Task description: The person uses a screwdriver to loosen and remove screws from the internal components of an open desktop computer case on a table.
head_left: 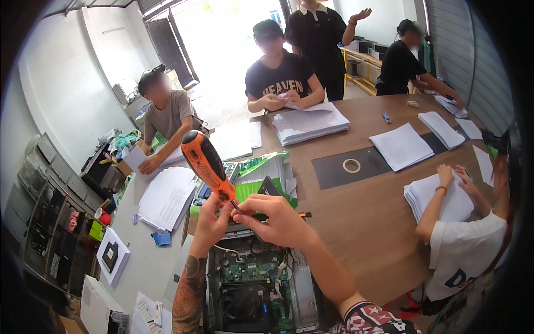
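An orange and black screwdriver (207, 164) is held upright at a slant above an open computer case (250, 284) with a green circuit board and black fan. My left hand (213, 220) is closed at the screwdriver's metal shaft, just below the handle. My right hand (266, 217) pinches around that shaft beside it, fingers curled; whatever small piece may be between the fingertips is hidden. A green package (275, 181) with a dark item on it lies behind my hands.
Paper stacks (310, 119) and a tape roll (351, 165) lie on the wooden table (356, 234). Co-workers (278, 78) stand or sit around it, one (461, 250) close at right. A blue object (161, 238) and white box (103, 303) are at left.
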A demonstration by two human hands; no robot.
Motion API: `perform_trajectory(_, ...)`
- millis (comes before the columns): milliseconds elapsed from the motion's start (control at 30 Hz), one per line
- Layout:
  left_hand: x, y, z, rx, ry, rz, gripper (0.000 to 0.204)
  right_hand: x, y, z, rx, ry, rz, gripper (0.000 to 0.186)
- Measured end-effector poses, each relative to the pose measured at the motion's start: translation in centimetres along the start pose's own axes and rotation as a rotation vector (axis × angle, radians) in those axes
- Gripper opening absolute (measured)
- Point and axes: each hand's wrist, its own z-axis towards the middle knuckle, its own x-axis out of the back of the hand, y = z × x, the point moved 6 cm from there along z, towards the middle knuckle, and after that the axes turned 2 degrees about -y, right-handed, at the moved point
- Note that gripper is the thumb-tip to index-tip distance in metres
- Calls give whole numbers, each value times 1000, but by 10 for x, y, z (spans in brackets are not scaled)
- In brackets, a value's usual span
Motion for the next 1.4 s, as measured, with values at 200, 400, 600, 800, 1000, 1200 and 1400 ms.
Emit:
perform_trajectory(200,-20,-23,-21,-48,120,39,15,2,-1,2,-6,4,-23,14)
perform_trajectory(400,-21,-27,-29,-109,201,152,18,0,0,5,-15,13,-54,11)
perform_trajectory(600,-45,-11,-26,-286,25,359,14,4,3,7,-14,4,-99,12)
perform_trajectory(800,-41,-22,-31,-273,-183,388,24,2,25,5,-193,74,19,10)
perform_trajectory(1000,-44,-6,-34,-286,-247,391,26,7,20,6,-60,118,-28,11)
perform_trajectory(1200,-49,-4,-34,-212,-330,208,25,7,9,5,-124,60,-127,16)
perform_trajectory(1400,-47,-12,-36,-71,-357,-28,17,-1,10,7,-103,-2,-90,20)
